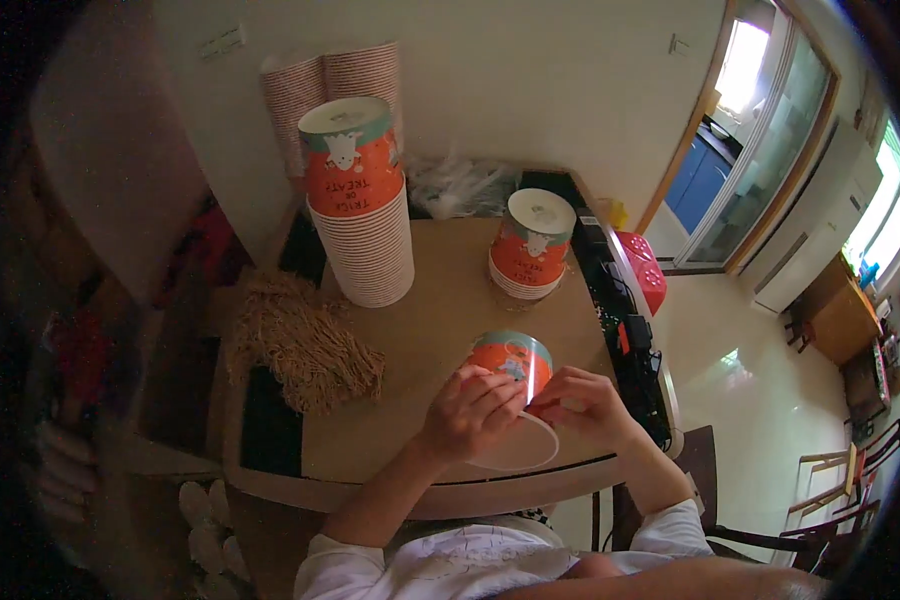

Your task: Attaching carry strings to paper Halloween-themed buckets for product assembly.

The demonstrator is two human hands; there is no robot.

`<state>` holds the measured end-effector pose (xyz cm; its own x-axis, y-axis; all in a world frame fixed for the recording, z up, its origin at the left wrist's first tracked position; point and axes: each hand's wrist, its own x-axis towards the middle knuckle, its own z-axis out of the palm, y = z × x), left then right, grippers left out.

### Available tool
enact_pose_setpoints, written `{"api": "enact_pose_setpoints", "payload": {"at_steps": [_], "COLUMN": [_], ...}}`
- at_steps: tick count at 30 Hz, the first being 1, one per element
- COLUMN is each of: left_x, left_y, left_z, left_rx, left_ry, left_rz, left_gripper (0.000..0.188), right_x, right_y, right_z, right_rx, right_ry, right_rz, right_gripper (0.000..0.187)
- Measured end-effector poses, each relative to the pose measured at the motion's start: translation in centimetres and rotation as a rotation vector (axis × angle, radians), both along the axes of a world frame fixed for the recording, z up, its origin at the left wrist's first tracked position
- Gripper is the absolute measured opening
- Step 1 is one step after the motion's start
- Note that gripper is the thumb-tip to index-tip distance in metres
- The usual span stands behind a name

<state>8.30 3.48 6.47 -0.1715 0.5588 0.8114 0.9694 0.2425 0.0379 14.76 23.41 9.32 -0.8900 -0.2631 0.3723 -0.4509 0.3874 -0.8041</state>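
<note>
An orange paper cup is held tilted just above the desk, near its front edge. The left hand is wrapped around its wall; the right hand is pinched at the rim. It looks light, thin and easily crushed, so the stiffer rim is judged the better hold.

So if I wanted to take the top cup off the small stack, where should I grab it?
Grab the top cup around its orange side wall, coming down from above with fingers on opposite sides. It stands upside down on the small stack, so its flat white bottom faces up and has no rim to pinch. The wall widens downward, so it would probably lift straight up. Both hands are busy with another cup.
</note>
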Motion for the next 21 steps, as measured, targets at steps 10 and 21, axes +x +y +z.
{"api": "enact_pose_setpoints", "payload": {"at_steps": [10, 21], "left_x": [0.1, 0.0], "left_y": [0.1, 0.0], "left_z": [-0.3, -0.8], "left_rx": [-0.008, -0.041], "left_ry": [0.001, -0.050], "left_rz": [0.001, 0.013], "left_gripper": [0.026, 0.028], "right_x": [0.1, -0.1], "right_y": [-0.3, -0.6], "right_z": [-0.4, -0.8], "right_rx": [0.086, 0.029], "right_ry": [-0.004, 0.038], "right_rz": [-0.046, -0.083], "right_gripper": [0.015, 0.011]}}
